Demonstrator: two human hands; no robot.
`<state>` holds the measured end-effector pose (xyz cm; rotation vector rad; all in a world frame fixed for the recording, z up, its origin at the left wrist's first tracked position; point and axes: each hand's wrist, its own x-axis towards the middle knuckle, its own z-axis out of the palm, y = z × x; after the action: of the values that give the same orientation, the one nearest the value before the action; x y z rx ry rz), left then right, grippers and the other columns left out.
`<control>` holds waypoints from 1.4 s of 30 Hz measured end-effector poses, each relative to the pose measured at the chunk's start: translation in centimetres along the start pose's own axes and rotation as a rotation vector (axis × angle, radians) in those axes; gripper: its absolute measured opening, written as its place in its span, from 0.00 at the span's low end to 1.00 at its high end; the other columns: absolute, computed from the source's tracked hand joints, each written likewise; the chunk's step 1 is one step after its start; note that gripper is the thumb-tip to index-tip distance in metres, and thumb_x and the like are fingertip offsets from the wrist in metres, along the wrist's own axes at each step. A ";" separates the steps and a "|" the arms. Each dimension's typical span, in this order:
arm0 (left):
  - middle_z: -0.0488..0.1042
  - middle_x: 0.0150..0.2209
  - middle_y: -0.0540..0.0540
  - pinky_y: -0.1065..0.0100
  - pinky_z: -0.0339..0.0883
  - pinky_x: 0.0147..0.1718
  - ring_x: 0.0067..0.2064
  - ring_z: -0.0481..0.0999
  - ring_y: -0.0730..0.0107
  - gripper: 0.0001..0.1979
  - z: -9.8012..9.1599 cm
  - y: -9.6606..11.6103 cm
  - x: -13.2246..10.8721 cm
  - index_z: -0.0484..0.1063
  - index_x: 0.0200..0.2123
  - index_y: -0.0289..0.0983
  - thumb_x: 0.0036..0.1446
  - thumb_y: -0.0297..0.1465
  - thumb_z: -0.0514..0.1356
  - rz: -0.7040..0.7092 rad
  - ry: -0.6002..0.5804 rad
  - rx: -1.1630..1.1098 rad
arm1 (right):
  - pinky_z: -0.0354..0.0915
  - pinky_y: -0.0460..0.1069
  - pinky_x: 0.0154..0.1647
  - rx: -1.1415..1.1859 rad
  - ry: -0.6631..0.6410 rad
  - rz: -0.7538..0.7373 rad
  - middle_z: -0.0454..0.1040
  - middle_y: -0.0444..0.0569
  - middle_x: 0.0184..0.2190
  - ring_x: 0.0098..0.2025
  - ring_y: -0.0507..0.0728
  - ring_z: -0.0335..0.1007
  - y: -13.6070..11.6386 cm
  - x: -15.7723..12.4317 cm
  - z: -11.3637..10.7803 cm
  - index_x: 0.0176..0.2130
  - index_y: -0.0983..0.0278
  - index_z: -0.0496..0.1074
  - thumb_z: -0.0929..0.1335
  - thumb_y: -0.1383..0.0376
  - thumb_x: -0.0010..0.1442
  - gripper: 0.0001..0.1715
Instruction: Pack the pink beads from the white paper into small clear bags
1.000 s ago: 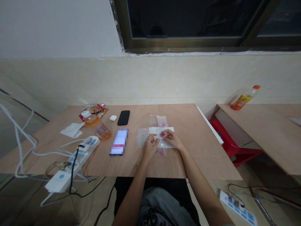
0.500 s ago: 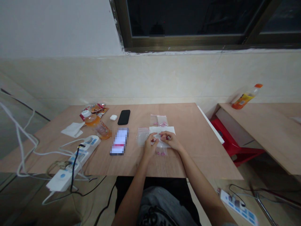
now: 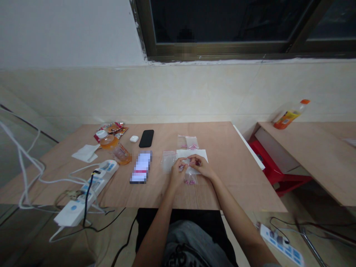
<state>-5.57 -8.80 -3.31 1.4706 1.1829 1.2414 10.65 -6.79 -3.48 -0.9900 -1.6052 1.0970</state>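
Over a white sheet of paper (image 3: pixel 191 152), my left hand (image 3: pixel 179 168) and my right hand (image 3: pixel 200 165) are close together, fingers curled in a pinch. Between them they grip the upper part of a small clear zip bag (image 3: pixel 191 177). Its lower end, with several pink beads (image 3: pixel 190 182) in it, extends toward me beneath the fingers. The fingertips partly hide the bag's top. Left of my left hand lies another clear zip bag (image 3: pixel 168 162), flat. Beyond the paper are two more zip bags (image 3: pixel 187 141) with small pink beads at their near ends.
To the left on the wooden table (image 3: pixel 236 178) are a lit phone (image 3: pixel 141 167), a black phone (image 3: pixel 146 138), a white earbud case (image 3: pixel 134 139), an orange drink bottle (image 3: pixel 115 149), snack wrappers (image 3: pixel 114 128), a tissue (image 3: pixel 85 153) and a power strip (image 3: pixel 87 193) with cables. A red stool (image 3: pixel 274 168) stands right.
My hands stay nearly in place, with slight finger movement at the top of the bag. The beads in the bag show a little more clearly now.
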 end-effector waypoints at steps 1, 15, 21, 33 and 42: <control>0.71 0.28 0.51 0.70 0.65 0.33 0.33 0.73 0.70 0.14 0.1 0.0 0.0 0.69 0.44 0.39 0.54 0.35 0.60 0.002 0.006 -0.006 | 0.58 0.46 0.28 0.008 0.009 0.005 0.66 0.41 0.24 0.26 0.51 0.61 0.0 0.0 0.0 0.43 0.61 0.71 0.70 0.57 0.54 0.17; 0.77 0.32 0.47 0.67 0.69 0.35 0.34 0.77 0.68 0.21 0.4 -0.4 -0.1 0.64 0.51 0.38 0.55 0.34 0.61 -0.032 0.017 -0.092 | 0.61 0.48 0.29 0.051 0.203 0.022 0.69 0.45 0.28 0.27 0.53 0.63 0.1 0.2 -0.7 0.44 0.59 0.70 0.71 0.50 0.53 0.22; 0.74 0.32 0.50 0.70 0.68 0.32 0.34 0.76 0.70 0.28 0.6 -0.6 -0.1 0.64 0.52 0.40 0.47 0.30 0.66 -0.041 -0.070 -0.056 | 0.59 0.46 0.25 0.080 0.271 0.033 0.70 0.46 0.32 0.25 0.51 0.61 0.5 0.3 -1.0 0.47 0.59 0.68 0.70 0.49 0.53 0.26; 0.66 0.23 0.54 0.73 0.58 0.24 0.25 0.66 0.75 0.13 0.5 0.1 -0.1 0.69 0.34 0.36 0.55 0.41 0.59 -0.085 -0.058 -0.110 | 0.61 0.47 0.27 0.138 0.118 0.093 0.69 0.44 0.27 0.27 0.53 0.64 0.6 0.4 -0.8 0.42 0.60 0.71 0.72 0.50 0.51 0.23; 0.62 0.21 0.54 0.73 0.56 0.24 0.25 0.64 0.75 0.18 0.2 0.0 0.0 0.61 0.22 0.37 0.56 0.44 0.56 -0.047 -0.020 -0.049 | 0.62 0.47 0.31 0.152 0.064 0.064 0.72 0.43 0.26 0.28 0.52 0.67 0.2 0.2 -0.4 0.39 0.61 0.72 0.74 0.55 0.50 0.19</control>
<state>-5.33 -8.82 -3.35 1.4089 1.1597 1.2132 11.00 -6.51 -3.52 -0.9712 -1.4246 1.2006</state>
